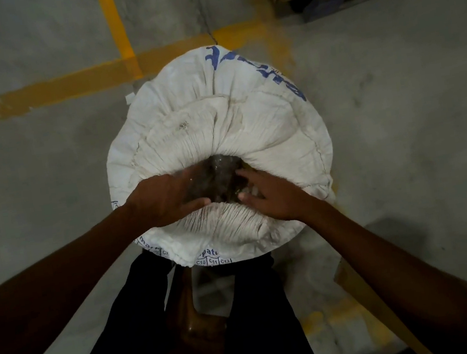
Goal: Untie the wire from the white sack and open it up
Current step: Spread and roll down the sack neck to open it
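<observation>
Your left hand (166, 198) and right hand (271, 195) rest on the white sack (219, 125), fingers spread wide. They hold nothing. The sack's mouth (220, 178) gapes between them.

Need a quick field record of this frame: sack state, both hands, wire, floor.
sack: white sack, upright on the floor, blue print, top gathered in pleats
mouth: dark opening partly open, something clear and shiny inside
left hand: at left edge of opening, fingers spread on the pleats
right hand: at right edge of opening, fingers spread
wire: not visible
floor: grey concrete floor with yellow painted lines
</observation>
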`<state>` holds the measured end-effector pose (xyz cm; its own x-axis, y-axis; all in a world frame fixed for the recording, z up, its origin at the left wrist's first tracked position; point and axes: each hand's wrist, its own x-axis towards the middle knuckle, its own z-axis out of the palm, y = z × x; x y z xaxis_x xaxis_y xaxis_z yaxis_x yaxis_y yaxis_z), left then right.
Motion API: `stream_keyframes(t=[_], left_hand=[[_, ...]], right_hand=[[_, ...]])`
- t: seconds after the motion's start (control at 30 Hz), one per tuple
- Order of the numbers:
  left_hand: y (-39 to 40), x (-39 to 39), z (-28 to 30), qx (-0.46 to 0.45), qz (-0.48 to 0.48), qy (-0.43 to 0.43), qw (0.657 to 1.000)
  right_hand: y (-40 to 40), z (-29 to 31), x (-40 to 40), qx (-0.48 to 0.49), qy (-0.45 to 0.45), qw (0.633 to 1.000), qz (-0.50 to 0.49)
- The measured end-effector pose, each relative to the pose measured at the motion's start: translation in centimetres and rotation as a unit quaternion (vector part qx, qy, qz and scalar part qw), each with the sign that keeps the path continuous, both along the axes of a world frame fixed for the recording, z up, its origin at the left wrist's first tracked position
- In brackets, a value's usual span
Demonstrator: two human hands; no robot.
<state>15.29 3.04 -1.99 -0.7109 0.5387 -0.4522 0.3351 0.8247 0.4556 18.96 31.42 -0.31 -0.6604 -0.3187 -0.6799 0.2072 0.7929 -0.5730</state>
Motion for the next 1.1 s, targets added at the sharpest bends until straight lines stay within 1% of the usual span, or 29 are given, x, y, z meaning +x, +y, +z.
stream_keyframes(t=[0.07,0.13,0.27,0.37,0.43,0.5,0.57,0.63,0.7,0.77,0.83,0.87,0.93,1.0,1.1], left_hand=[[0.9,-0.4,0.6,0.018,0.066,-0.022,0.997],[1.3,-0.7,0.9,0.042,0.112,-0.024,0.993],[0.1,-1.4,0.1,0.037,0.189,-0.006,0.981],[-1.4,-1.8,-0.4,0.033,0.217,-0.01,0.976],[-1.5,-1.7,-0.3,0.025,0.21,0.0,0.977],[-0.9,-1.7,-0.2,0.009,0.187,0.019,0.982],[-0.3,-1.7,0.0,-0.01,0.156,0.059,0.986],[0.8,-2.0,0.1,-0.025,0.131,0.084,0.987],[2.4,-2.5,0.0,-0.004,0.098,0.061,0.993],[4.0,-3.2,-0.5,0.056,0.069,0.006,0.996],[4.9,-4.0,-0.7,0.106,0.094,-0.045,0.989],[5.1,-4.4,-0.9,0.125,0.117,-0.052,0.984],[4.9,-5.2,-0.9,0.14,0.156,-0.049,0.977],[4.5,-5.7,-0.8,0.132,0.163,-0.034,0.977],[4.1,-6.6,-0.9,0.13,0.172,0.002,0.976]], right_hand=[[-0.3,-0.4,-0.4,-0.023,0.038,0.995,-0.084],[-0.4,-0.8,-0.7,-0.012,0.071,0.989,-0.126],[0.5,-0.5,-1.1,0.043,0.151,0.976,-0.148],[1.5,0.1,-1.4,0.058,0.196,0.965,-0.162],[1.9,0.3,-1.6,0.046,0.209,0.963,-0.162],[1.8,0.5,-2.1,0.006,0.21,0.963,-0.172],[1.0,0.6,-2.4,-0.04,0.202,0.957,-0.205],[-0.1,0.7,-2.8,-0.058,0.205,0.949,-0.232],[-0.8,0.6,-3.0,-0.039,0.225,0.948,-0.223],[-1.1,0.3,-3.0,-0.014,0.237,0.949,-0.208],[-1.1,0.2,-2.9,-0.003,0.245,0.945,-0.219],[-1.0,0.0,-2.8,-0.007,0.251,0.941,-0.226],[-1.1,0.2,-2.8,-0.038,0.24,0.935,-0.258],[-1.4,0.8,-3.2,-0.069,0.193,0.93,-0.306],[-2.4,0.6,-4.4,-0.066,0.165,0.902,-0.394]])
